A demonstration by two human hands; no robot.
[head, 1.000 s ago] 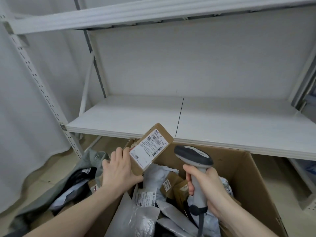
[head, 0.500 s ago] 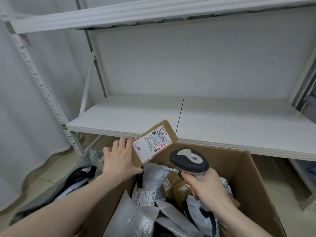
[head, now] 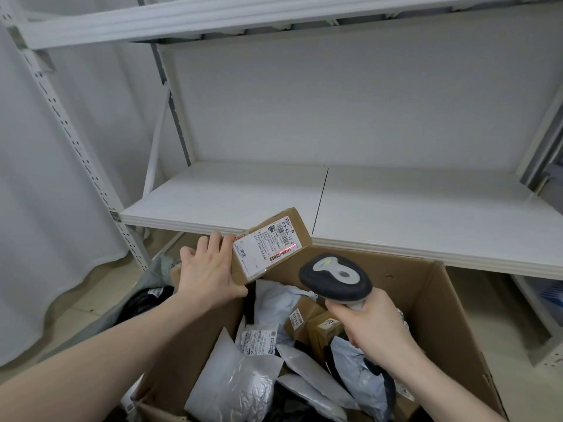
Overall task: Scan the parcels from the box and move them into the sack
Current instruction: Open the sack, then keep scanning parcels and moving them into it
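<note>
- Sack: grey, open-mouthed, on the floor just left of and below the left hand; dark parcels lie in its mouth, one with a white label.
- Left hand: raised above the box's left rim, back of the hand toward the camera. Fingers curl over the far end of a small parcel, thumb under its lower edge; a firm grip.
- Parcel: small brown carton, held tilted, its right end higher than the end in the left hand. White label faces the camera; a red scan line crosses the barcode at the label's lower right edge.
- Scanner: just right of and below the parcel, not touching it. Dark head with a pale top plate, pointed up-left at the label.
- Right hand: wrapped round the scanner's handle, directly below the scanner head, over the middle of the box. Handle mostly hidden by the fingers.
- Hands apart, each holding its own item.
- Box: large open carton beneath both hands, holding grey and silver mailer bags and a few small brown cartons.
- Shelf: white, behind the hands, its front edge just beyond the parcel and the box's far rim.
</note>
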